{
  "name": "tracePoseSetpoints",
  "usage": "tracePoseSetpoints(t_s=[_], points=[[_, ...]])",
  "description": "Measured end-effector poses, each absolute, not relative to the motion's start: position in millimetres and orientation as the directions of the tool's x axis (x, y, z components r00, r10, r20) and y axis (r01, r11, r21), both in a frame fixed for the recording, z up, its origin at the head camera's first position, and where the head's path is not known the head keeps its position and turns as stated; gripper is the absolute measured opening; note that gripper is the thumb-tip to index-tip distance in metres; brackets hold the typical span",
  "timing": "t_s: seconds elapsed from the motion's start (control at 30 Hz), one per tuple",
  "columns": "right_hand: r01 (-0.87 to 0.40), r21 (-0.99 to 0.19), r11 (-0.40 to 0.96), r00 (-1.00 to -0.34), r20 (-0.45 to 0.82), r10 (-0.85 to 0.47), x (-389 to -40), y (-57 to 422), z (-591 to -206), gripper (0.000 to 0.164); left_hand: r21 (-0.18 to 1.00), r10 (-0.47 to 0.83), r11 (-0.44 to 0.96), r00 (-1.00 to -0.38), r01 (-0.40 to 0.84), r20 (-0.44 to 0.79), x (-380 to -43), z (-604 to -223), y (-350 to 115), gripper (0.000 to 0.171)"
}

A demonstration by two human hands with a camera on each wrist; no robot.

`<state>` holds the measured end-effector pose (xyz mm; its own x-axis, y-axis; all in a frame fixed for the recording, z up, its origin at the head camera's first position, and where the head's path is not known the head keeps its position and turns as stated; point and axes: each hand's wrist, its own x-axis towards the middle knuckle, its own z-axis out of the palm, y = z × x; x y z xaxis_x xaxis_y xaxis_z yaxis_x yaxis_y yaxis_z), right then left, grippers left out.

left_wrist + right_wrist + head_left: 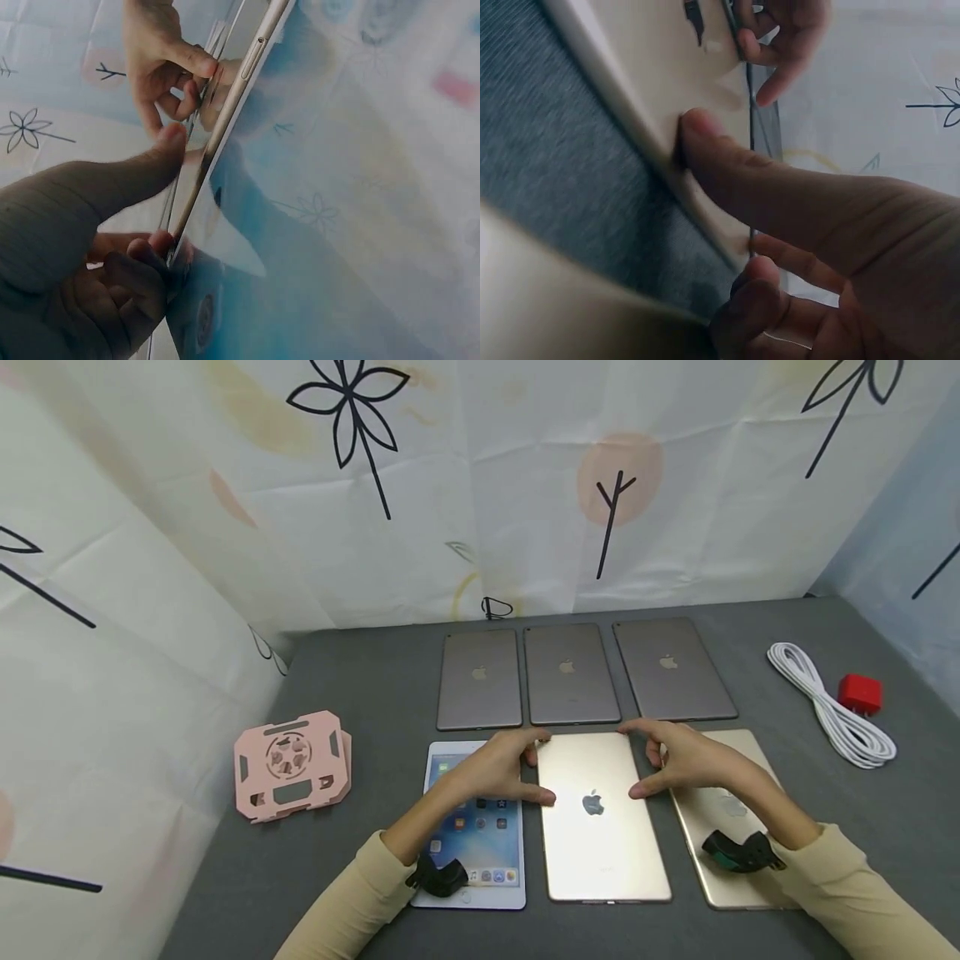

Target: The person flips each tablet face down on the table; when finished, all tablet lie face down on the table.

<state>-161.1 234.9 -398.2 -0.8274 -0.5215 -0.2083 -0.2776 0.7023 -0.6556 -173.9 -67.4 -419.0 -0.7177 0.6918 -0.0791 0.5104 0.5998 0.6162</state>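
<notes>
A gold tablet (600, 852) lies back side up in the middle of the head view, its apple logo showing. My left hand (501, 768) holds its upper left corner, thumb at the side edge and fingers at the top. Mirroring that, my right hand (686, 758) holds the upper right corner; in the right wrist view its thumb (712, 146) presses on the long edge. Under my left forearm is a white tablet (498, 843) with its screen lit. A second gold tablet (708, 814), also back up, is partly hidden by my right arm.
Three grey tablets, left (480, 693), middle (573, 693) and right (675, 681), lie in a row behind. A pink slotted stand (288, 768) is at the left. At the right are a coiled white cable (832, 710) and a red plug (860, 693). Patterned cloth (510, 485) hangs behind the grey tabletop.
</notes>
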Motion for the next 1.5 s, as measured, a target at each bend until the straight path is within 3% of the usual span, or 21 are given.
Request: tracePoseSetpoints(t_s=[0.17,0.27,0.57,0.83,1.1,1.33,1.5], points=[[-0.302,-0.703,0.644,-0.796,-0.185,-0.576,-160.8,219.3,-391.4,0.085,0.656,0.768,0.506,-0.639,0.56,-0.046,-173.2,-415.2,-84.4,0.081],[-0.313,-0.721,0.618,-0.78,-0.176,-0.6,-161.8,206.1,-388.4,0.083,0.644,0.78,0.499,-0.624,0.58,-0.042,-172.6,-410.5,-102.7,0.078],[-0.366,-0.716,0.595,-0.755,-0.146,-0.639,-164.0,173.6,-387.6,0.08,0.633,0.695,0.591,-0.715,0.501,-0.083,-172.0,-394.4,-166.0,0.077],[-0.374,-0.711,0.595,-0.739,-0.159,-0.655,-167.1,149.9,-384.6,0.076,0.541,0.627,0.684,-0.774,0.49,-0.092,-173.5,-390.3,-197.9,0.09],[-0.392,-0.686,0.613,-0.731,-0.172,-0.66,-170.7,122.9,-391.2,0.085,0.494,0.56,0.766,-0.804,0.412,-0.198,-169.4,-398.0,-205.1,0.102],[-0.348,-0.64,0.685,-0.756,-0.24,-0.609,-174.3,104.3,-396.2,0.099,0.481,0.524,0.798,-0.814,0.365,-0.252,-165.4,-401.5,-200.6,0.101],[-0.351,-0.618,0.703,-0.774,-0.231,-0.59,-175.1,99.0,-398.1,0.095,0.462,0.496,0.816,-0.831,0.347,-0.253,-162.2,-402.5,-196.3,0.102]])
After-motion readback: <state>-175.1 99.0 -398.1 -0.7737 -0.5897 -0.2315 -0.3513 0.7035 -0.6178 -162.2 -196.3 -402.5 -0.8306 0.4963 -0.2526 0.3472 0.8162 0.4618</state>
